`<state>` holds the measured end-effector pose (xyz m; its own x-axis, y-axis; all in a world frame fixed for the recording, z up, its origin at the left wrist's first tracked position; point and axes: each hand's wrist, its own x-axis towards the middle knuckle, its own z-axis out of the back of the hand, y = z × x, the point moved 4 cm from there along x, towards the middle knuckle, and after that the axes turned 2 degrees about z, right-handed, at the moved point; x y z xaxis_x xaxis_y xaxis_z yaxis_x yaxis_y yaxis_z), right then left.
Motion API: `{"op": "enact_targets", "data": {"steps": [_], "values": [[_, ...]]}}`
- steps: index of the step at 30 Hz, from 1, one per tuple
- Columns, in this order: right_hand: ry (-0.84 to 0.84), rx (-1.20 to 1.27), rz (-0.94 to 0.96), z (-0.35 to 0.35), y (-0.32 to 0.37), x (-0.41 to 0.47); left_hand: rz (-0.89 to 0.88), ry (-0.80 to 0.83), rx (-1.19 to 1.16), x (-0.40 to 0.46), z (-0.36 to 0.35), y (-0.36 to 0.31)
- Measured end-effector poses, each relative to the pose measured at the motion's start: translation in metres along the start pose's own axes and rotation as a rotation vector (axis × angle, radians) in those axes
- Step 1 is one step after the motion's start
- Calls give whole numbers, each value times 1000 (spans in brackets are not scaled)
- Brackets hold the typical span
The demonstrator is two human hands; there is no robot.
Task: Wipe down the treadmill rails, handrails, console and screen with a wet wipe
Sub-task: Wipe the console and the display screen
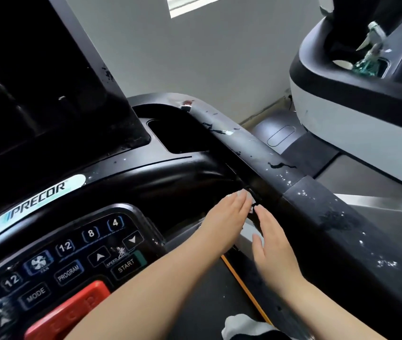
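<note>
Left hand [227,214]: flat, fingers straight, grip wide, pressing a barely visible white wipe [240,192] against the console [182,182] edge.
Right hand [272,239]: flat, grip wide, empty, beside the handrail [256,148].
Risk: wipe slips loose; forearm could brush START [126,265].

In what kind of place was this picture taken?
Most likely a gym or fitness room. A Precor treadmill console with speed and start buttons fills the foreground, its handrail runs beside it, and a second exercise machine stands to the right.
</note>
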<state>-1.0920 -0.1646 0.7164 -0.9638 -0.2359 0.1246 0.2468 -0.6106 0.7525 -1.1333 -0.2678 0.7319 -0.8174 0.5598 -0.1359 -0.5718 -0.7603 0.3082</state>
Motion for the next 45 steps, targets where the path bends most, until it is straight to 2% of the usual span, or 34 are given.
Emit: {"op": "enact_targets", "data": {"steps": [3,7,9,11,13,17,20,24,27,30,32,36,40,42,45], "values": [[67,-98,13,-5,-1,6,46,-121,-204,-11,12,8],[180,-194,6,-13,-4,12,110,-178,-112,-37,15,10],[180,-199,15,-14,-4,13,110,-189,-112,-55,16,11],[163,-174,16,-13,-6,13,85,-229,-3,-71,15,11],[150,-150,12,-12,-8,13,37,-207,133,-78,14,10],[97,-96,18,-7,-8,14,-22,-101,239,-53,4,-1],[25,-41,25,-3,-5,14,-54,-32,144,-30,-2,-8],[-46,-19,63,0,-2,19,33,-77,-53,-31,8,-1],[60,-115,142,-14,10,23,36,-124,-132,-51,11,11],[158,-384,211,-25,12,28,69,-131,-191,-77,12,24],[161,-518,154,-20,5,37,124,-197,-139,-96,14,33],[146,-542,105,-17,0,43,250,-267,-33,-130,20,40],[229,-442,227,-32,29,40,301,-240,-26,-151,18,41],[260,-531,325,-33,34,38,303,-227,-22,-158,16,39],[238,-653,314,-19,24,48,316,-245,-12,-168,11,36]]}}
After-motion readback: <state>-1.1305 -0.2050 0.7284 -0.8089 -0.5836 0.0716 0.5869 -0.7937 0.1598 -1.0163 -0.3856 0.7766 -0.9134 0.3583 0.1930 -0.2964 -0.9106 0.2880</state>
